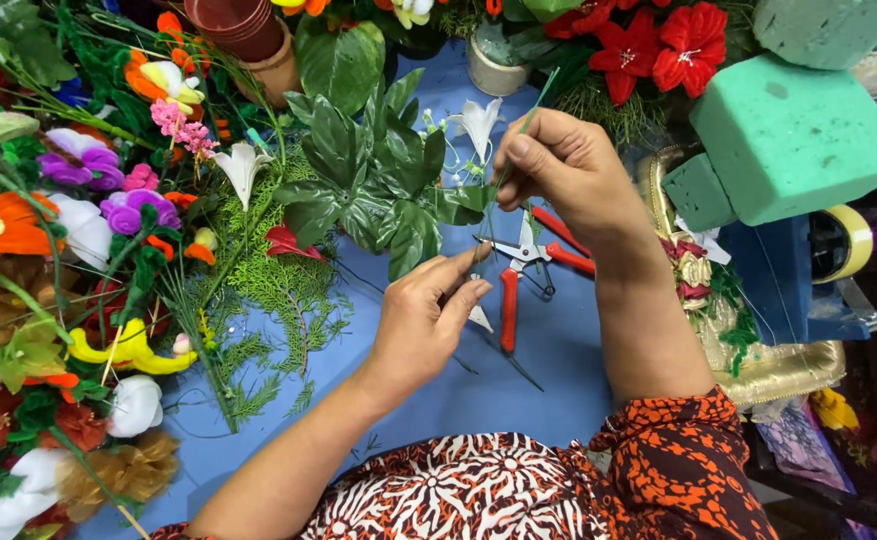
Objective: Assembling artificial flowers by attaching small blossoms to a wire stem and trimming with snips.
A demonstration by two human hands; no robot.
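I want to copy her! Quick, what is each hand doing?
Left hand: closed, pinching the lower end of a thin green stem.
Right hand: closed, pinching the same stem higher up, near the white flower.

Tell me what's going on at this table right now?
A person holds a thin green stem between both hands: the right hand pinches its upper part, the left hand its lower end. Red-handled snips lie open on the blue table beneath, with artificial flowers heaped left and green foam blocks right.
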